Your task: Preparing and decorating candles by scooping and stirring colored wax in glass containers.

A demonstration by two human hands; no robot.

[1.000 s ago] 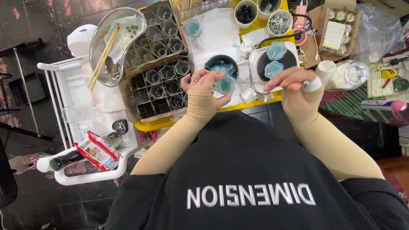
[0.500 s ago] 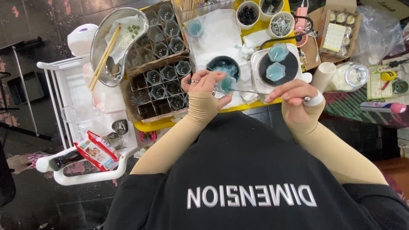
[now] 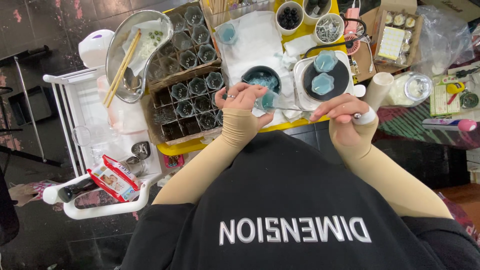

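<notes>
The right hand [image 3: 345, 112], at four o'clock from the cup, pinches a thin metal rod [image 3: 290, 108] whose tip reaches the small flower-shaped glass cup of blue wax [image 3: 266, 101]. The left hand [image 3: 240, 100] curls its fingers round that cup. At twelve o'clock sits a dark round bowl of blue bits [image 3: 261, 78]; at two o'clock, a white tray [image 3: 301, 75].

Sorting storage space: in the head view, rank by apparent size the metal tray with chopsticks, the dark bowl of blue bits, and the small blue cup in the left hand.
1. Metal tray
2. Dark bowl
3. Small blue cup, held in the left hand
</notes>
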